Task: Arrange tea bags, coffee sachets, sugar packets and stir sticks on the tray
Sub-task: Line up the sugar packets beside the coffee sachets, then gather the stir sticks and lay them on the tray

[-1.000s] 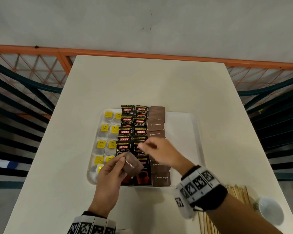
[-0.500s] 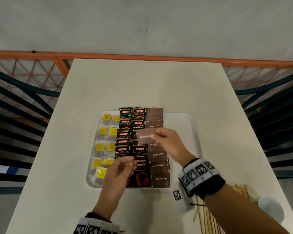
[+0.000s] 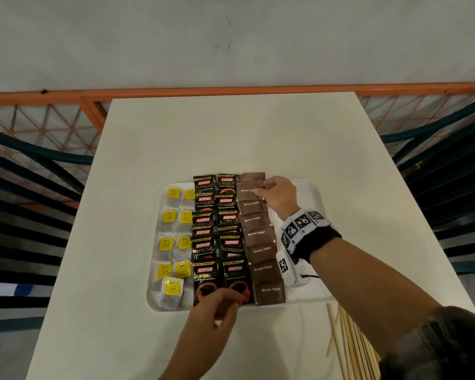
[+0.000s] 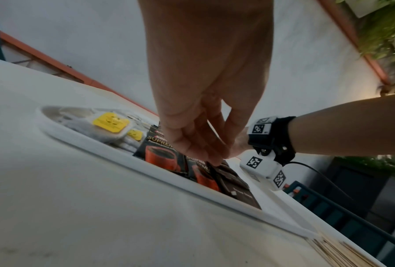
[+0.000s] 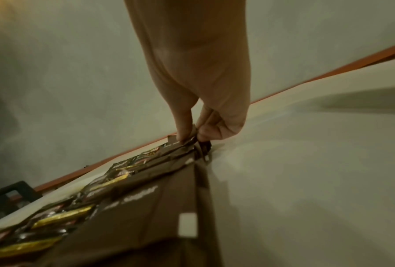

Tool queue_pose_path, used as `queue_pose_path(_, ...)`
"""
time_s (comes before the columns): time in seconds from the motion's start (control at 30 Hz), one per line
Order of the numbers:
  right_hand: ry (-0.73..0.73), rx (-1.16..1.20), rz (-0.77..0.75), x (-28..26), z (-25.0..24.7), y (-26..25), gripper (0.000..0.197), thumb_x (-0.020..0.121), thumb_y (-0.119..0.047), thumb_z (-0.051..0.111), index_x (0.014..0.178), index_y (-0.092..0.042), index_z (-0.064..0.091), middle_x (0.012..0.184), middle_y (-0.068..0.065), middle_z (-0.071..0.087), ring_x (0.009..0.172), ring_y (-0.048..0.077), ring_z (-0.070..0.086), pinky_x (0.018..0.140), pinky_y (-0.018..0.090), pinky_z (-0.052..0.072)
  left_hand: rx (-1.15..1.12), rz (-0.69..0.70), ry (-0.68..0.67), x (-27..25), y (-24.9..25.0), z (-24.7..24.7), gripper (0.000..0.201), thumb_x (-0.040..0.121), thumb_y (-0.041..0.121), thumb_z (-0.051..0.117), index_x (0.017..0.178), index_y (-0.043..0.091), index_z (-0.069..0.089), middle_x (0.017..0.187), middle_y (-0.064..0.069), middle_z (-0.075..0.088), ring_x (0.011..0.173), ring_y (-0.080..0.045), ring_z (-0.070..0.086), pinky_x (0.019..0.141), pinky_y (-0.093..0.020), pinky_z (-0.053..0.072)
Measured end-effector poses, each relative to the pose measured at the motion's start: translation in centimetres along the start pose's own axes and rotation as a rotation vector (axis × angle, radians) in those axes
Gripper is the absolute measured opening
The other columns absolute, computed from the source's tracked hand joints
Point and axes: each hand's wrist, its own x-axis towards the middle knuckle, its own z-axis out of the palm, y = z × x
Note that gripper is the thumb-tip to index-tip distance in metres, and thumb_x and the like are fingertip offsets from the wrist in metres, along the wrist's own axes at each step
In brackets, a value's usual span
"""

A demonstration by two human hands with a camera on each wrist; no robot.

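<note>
A white tray (image 3: 307, 193) holds yellow-tagged tea bags (image 3: 173, 242) on its left, two columns of black coffee sachets (image 3: 217, 215) in the middle and one overlapping column of brown sugar packets (image 3: 261, 250). My right hand (image 3: 259, 187) pinches a brown sugar packet (image 3: 247, 187) at the column's far end. The right wrist view shows thumb and fingers (image 5: 191, 137) squeezing its edge low over the row. My left hand (image 3: 231, 300) hovers empty at the tray's near rim, fingers loosely curled over the nearest coffee sachet (image 4: 159, 155). Wooden stir sticks (image 3: 351, 346) lie on the table, near right.
The tray's right third (image 3: 313, 270) is bare white, partly under my right forearm. The cream table (image 3: 231, 138) stretches beyond the tray to an orange railing (image 3: 231, 90). Dark railings flank both sides.
The sugar packet passed from my left hand to my right, which carried it away to the column's far end. My left hand, now empty, dropped back to the tray's near rim.
</note>
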Motion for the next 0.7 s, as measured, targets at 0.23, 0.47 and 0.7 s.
queue_pose_path(0.23, 0.077, -0.123, -0.114, -6.6, -3.7, 0.6, 0.02, 0.088, -0.02, 0.058, 0.105, -0.01, 0.062, 0.099, 0.001, 0.063, 0.084, 0.009, 0.052, 0.078, 0.017, 0.036, 0.077, 0.003, -0.204, -0.7, 0.0, 0.4, 0.022, 0.09, 0.015, 0.054, 0.084, 0.035, 0.059, 0.087, 0.008, 0.066, 0.08, -0.011, 0.064, 0.07, -0.017, 0.049)
queue_pose_path(0.47, 0.137, -0.356, -0.112, -20.6, -7.4, 9.7, 0.039, 0.084, -0.035, 0.063, 0.116, -0.013, 0.057, 0.113, 0.007, 0.056, 0.105, 0.022, 0.052, 0.093, 0.027, 0.04, 0.177, 0.031, -0.438, -0.8, -0.2, 3.8, 0.015, 0.089, 0.016, 0.054, 0.089, 0.03, 0.062, 0.093, 0.011, 0.062, 0.079, -0.007, 0.061, 0.07, -0.012, 0.047)
queue_pose_path(0.7, 0.2, -0.607, 0.171, -25.9, -10.6, 16.3, 0.112, 0.062, -0.092, 0.026, 0.133, -0.006, 0.038, 0.134, 0.029, 0.041, 0.124, 0.046, 0.04, 0.1, 0.056, 0.037, 0.28, 0.022, -0.542, -1.2, 1.5, 9.0, 0.027, 0.092, 0.027, 0.051, 0.118, 0.021, 0.055, 0.116, 0.007, 0.053, 0.09, -0.004, 0.055, 0.072, -0.006, 0.041)
